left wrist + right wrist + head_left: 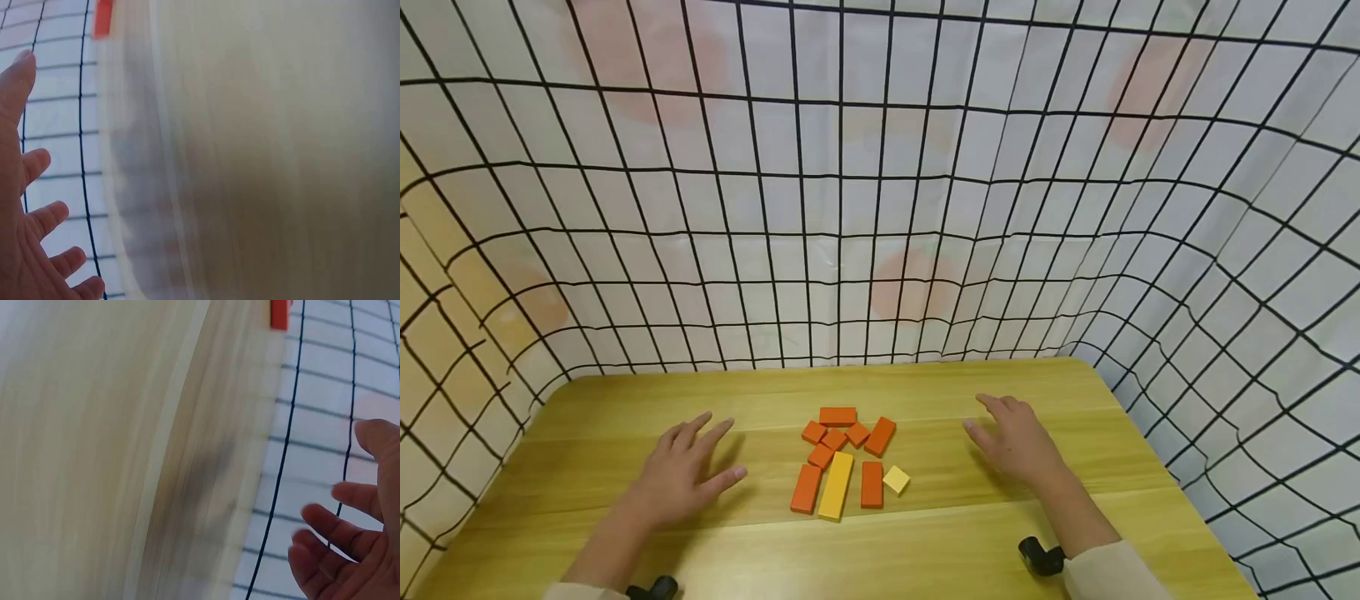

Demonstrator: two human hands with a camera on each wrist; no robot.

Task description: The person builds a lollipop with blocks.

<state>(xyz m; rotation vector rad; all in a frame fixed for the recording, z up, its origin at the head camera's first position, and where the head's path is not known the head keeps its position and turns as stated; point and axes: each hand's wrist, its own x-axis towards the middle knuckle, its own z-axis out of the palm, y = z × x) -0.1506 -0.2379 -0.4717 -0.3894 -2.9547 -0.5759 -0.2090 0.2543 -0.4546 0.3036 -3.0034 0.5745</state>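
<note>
In the head view my left hand (681,477) is held over the table left of a group of blocks, fingers spread and holding nothing. My right hand (1017,442) hovers on the other side, its fingers relaxed and free of any object. Between them lie several orange blocks, small cubes and longer bars, among them an orange bar (806,489) at the front left and another orange bar (872,485) at the front right. A long yellow block (836,487) slants between these two. Beside the right one sits a pale yellow cube (896,480), nearest to my right hand.
The wooden table (760,558) has rounded far corners. A black wire grid (865,175) over white sheeting rises behind it and along both sides. Black wrist cameras, one of them the right camera (1042,557), sit at both sleeves.
</note>
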